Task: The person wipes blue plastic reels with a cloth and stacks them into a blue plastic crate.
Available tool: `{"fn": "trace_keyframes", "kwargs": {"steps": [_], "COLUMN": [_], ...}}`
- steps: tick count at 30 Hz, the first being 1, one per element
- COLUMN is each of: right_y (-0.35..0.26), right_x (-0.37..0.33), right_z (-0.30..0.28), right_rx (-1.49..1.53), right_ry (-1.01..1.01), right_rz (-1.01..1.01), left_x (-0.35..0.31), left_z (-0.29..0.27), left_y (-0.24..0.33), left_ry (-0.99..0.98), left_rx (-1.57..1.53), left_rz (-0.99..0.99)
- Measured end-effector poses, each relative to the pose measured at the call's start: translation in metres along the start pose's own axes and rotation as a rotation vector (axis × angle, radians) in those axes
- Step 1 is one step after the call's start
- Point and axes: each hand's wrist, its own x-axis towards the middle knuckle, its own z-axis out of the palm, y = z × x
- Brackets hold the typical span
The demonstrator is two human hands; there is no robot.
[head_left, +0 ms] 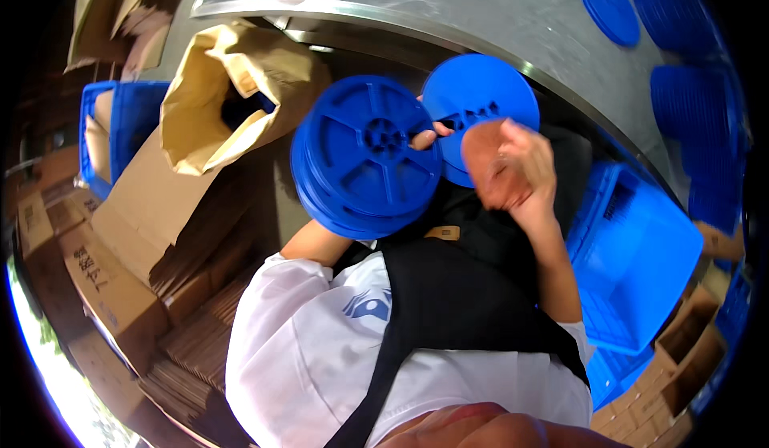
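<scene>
Several blue plastic reel discs (360,148) with spokes and a slotted hub sit stacked against my left forearm, which passes behind them. Only some fingers of my left hand (431,136) show, at the stack's right side, pinching the edge of another blue disc (481,80). That single disc is tilted toward me, with slots at its middle. My right hand (533,168), slightly blurred, grips a reddish-brown cloth (490,168) in front of the disc's lower right part. Whether the cloth touches the disc, I cannot tell.
A metal-edged grey table (384,8) runs across the far side, with more blue discs (607,6) stacked at its right. An opened brown paper sack (232,112) and cardboard boxes (112,280) stand left. At right is a blue plastic crate (633,256).
</scene>
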Motion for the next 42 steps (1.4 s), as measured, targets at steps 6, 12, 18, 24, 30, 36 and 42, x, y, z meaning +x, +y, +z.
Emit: {"fn": "trace_keyframes", "kwargs": {"steps": [6, 12, 18, 24, 30, 36, 42], "right_y": [0.054, -0.018, 0.055, -0.009, -0.015, 0.039, 0.066], "right_x": [0.007, 0.0, 0.021, 0.057, 0.019, -0.005, 0.003], "right_z": [0.015, 0.035, 0.014, 0.047, 0.033, 0.001, -0.004], "right_rx": [-0.227, -0.132, -0.25, -0.097, -0.041, -0.087, 0.926], "right_ry": [0.241, 0.02, 0.304, -0.043, -0.235, -0.059, 0.582], "right_rz": [0.588, 0.024, 0.362, -0.006, -0.251, -0.214, 0.921], "left_x": [0.007, 0.014, 0.009, 0.011, 0.017, -0.002, -0.004], "left_z": [0.007, 0.001, -0.001, -0.003, -0.008, 0.001, 0.006], "left_y": [0.002, 0.003, 0.009, 0.01, 0.01, 0.007, 0.004], "left_ry": [-0.05, -0.066, -0.057, -0.062, -0.054, -0.008, 0.001], "left_rx": [0.011, 0.024, 0.033, 0.036, 0.013, -0.011, -0.03], "left_rz": [-0.047, -0.036, -0.043, -0.061, -0.061, -0.086, -0.094]}}
